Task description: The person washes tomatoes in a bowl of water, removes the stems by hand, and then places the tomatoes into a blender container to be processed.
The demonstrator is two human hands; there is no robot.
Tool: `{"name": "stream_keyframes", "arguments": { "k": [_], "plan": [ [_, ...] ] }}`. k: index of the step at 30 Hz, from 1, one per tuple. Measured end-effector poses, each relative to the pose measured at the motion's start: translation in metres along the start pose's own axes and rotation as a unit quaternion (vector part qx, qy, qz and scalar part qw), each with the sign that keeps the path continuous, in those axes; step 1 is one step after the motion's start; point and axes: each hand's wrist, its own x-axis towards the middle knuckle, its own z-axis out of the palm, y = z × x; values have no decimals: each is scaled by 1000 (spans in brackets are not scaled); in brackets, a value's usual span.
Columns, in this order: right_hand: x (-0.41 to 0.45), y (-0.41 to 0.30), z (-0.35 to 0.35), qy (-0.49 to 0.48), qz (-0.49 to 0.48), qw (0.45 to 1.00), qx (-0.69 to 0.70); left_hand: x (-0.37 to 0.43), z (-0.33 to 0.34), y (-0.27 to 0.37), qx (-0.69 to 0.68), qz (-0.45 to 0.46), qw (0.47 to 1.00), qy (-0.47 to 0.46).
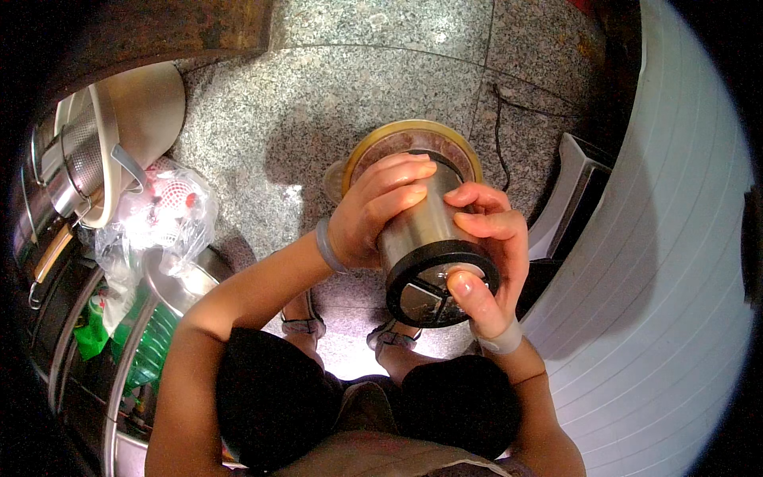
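A brushed metal cylinder with black rims (411,229) is held tilted between my two hands over a round yellow-rimmed basin (411,126). My left hand (381,208) lies on its upper left side, fingers over the metal. My right hand (498,256) grips its right side, the thumb pressing on the round end nearest me, where black spokes cross a shiny surface. The fingers look wet. The basin stands on the granite floor, partly hidden behind the cylinder and my hands; its inside looks brownish. What the cylinder's far end touches is hidden.
Left are a pale bucket (143,113), a perforated metal strainer (86,155), a clear plastic bag (173,208), a metal pot (185,283) and a green plastic bottle (149,346) by a metal rack. A dark cord (499,137) lies on the floor; a ribbed pale panel (656,268) stands right.
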Motion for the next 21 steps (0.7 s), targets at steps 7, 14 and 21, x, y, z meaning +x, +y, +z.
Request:
{"name": "stream_keyframes", "arguments": {
  "k": [7,14,21],
  "plan": [
    [0,2,0,-2,-10,1000,-4,0,1,0,6,-1,1000,5],
    [0,3,-1,-6,-6,1000,-9,1,0,1,1,-1,1000,-1],
    [-1,19,-15,-81,-34,996,25,-3,1,-3,-1,5,1000,1]
  ]
}}
